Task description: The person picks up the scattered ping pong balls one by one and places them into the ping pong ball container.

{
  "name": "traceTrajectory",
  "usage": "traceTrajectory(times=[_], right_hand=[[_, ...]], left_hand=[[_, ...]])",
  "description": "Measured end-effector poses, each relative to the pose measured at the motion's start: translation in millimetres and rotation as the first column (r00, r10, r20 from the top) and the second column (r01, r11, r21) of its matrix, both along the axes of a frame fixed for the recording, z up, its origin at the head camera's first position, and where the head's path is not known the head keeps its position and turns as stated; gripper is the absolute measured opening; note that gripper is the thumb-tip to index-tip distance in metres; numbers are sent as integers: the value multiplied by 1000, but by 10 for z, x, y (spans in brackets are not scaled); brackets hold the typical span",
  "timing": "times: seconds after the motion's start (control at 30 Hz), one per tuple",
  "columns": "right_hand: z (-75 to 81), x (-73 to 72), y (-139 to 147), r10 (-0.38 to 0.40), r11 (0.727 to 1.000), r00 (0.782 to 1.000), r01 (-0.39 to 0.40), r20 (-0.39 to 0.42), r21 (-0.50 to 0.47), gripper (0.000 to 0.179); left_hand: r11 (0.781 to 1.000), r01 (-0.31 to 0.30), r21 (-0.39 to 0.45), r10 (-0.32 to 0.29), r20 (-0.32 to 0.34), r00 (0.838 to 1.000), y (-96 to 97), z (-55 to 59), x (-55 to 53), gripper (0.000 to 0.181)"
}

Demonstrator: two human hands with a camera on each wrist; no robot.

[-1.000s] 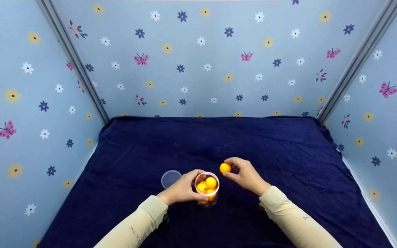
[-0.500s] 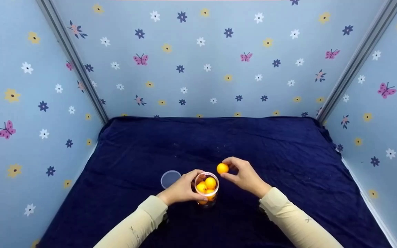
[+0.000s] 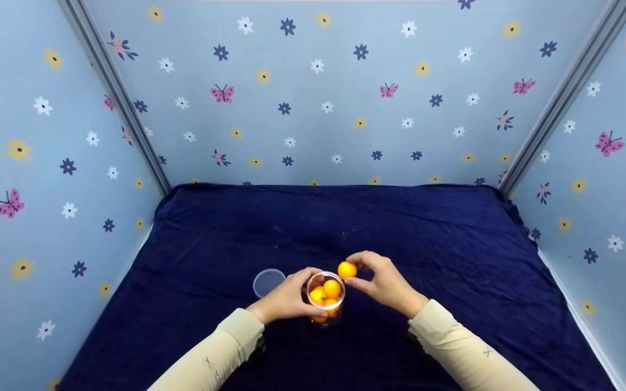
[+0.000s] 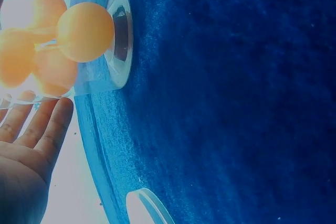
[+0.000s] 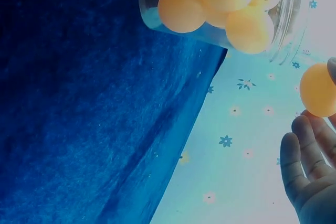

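A clear jar (image 3: 326,320) with several orange ping-pong balls inside stands upright on the dark blue cloth, its mouth uncovered. My left hand (image 3: 288,298) grips the jar from its left side, thumb in front and fingers behind. Just right of the rim, my right hand (image 3: 386,279) pinches one orange ping-pong ball (image 3: 347,270) between thumb and fingers. That ball (image 5: 317,90) is apart from the jar's mouth in the right wrist view, where printed barcodes show on some balls in the jar (image 5: 299,9). The left wrist view shows my left fingers (image 4: 50,129) against the jar wall.
A round translucent lid (image 3: 269,283) lies on the cloth behind my left hand. Dark blue cloth (image 3: 226,222) covers the table. Flower-patterned panels (image 3: 340,108) rise at the back and both sides, with grey posts (image 3: 123,103) at the corners.
My right hand has moved slightly left with the pinched ping-pong ball, bringing it closer to the jar's rim. The left hand, jar and lid have stayed in place.
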State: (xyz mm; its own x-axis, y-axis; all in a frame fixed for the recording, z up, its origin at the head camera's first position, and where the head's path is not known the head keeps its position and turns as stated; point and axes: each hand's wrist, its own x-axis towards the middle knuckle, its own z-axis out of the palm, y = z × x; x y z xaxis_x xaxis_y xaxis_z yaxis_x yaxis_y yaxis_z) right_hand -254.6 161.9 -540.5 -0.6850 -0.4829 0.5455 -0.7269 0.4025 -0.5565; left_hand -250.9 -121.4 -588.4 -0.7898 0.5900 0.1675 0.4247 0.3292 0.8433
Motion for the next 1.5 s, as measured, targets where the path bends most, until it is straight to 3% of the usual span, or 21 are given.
traceTrajectory(times=[0.47,0.83,1.5], right_hand=[[31,85,-91,57,998,998,-57,-21,2,34],[-44,111,-156,116,992,990,-112,-81,56,32],[-98,146,-193,114,986,989,-101,-91,136,30]], left_hand=[[1000,6,17,-6,6,1000,4,-14,3,86],[1000,9,15,-9,-1,1000,-5,-16,-3,84],[1000,0,-3,0,-16,1000,-5,-16,-3,84]])
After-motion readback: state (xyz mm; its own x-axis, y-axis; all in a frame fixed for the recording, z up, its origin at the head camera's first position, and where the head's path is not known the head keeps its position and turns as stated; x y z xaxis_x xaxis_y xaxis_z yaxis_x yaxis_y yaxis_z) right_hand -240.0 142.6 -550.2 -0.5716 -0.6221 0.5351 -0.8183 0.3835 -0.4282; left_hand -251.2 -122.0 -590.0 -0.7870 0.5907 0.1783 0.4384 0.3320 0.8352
